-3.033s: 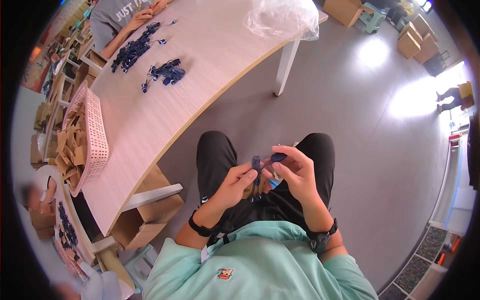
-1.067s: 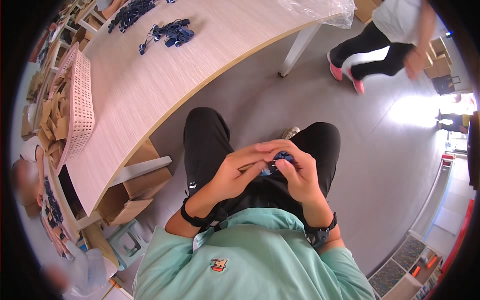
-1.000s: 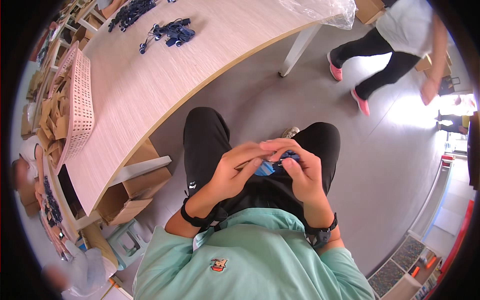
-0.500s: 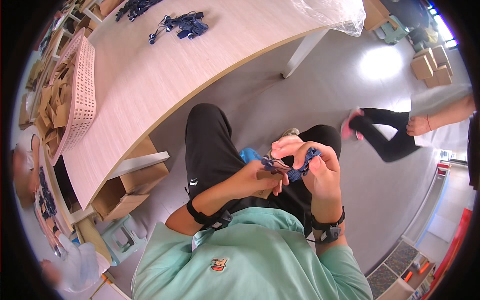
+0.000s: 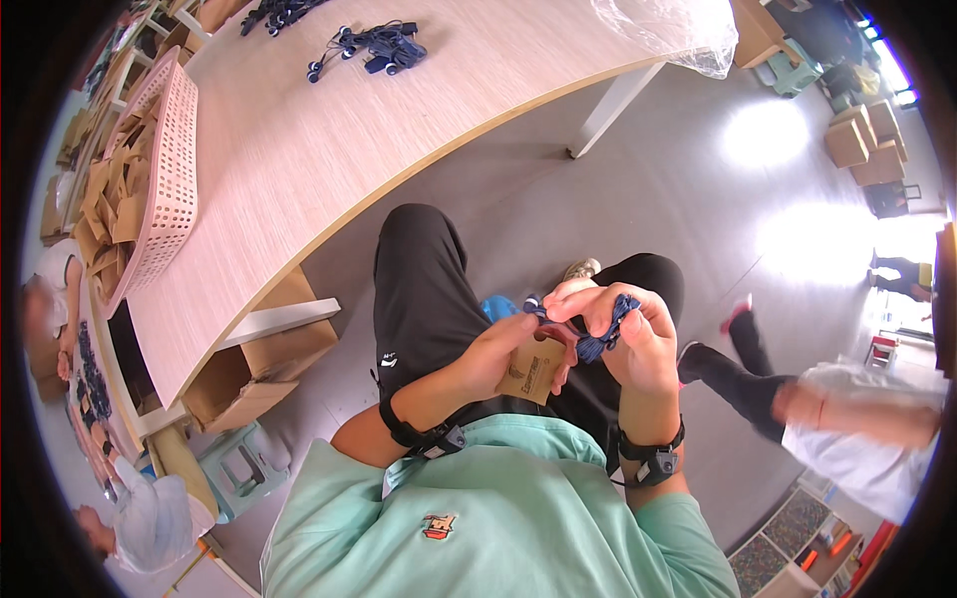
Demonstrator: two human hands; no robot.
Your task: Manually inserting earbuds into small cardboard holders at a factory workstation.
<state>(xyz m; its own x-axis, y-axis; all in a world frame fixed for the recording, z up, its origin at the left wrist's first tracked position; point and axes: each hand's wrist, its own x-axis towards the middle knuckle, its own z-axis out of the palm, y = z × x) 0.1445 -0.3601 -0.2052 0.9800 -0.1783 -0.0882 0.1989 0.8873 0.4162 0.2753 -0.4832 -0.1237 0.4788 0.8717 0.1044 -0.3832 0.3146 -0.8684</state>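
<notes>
In the head view, your left hand (image 5: 495,351) closes around a small brown cardboard tag (image 5: 532,369) above your lap. Your right hand (image 5: 630,337) pinches a bundle of dark blue cord (image 5: 601,332), fingers curled tight, touching the tag's top edge. The long pale wooden table (image 5: 329,159) stands well apart on your left, with grey floor between. On it lie more dark blue cords (image 5: 377,45) and a pink plastic basket (image 5: 171,189). Another person's legs (image 5: 738,359) pass near on your right.
</notes>
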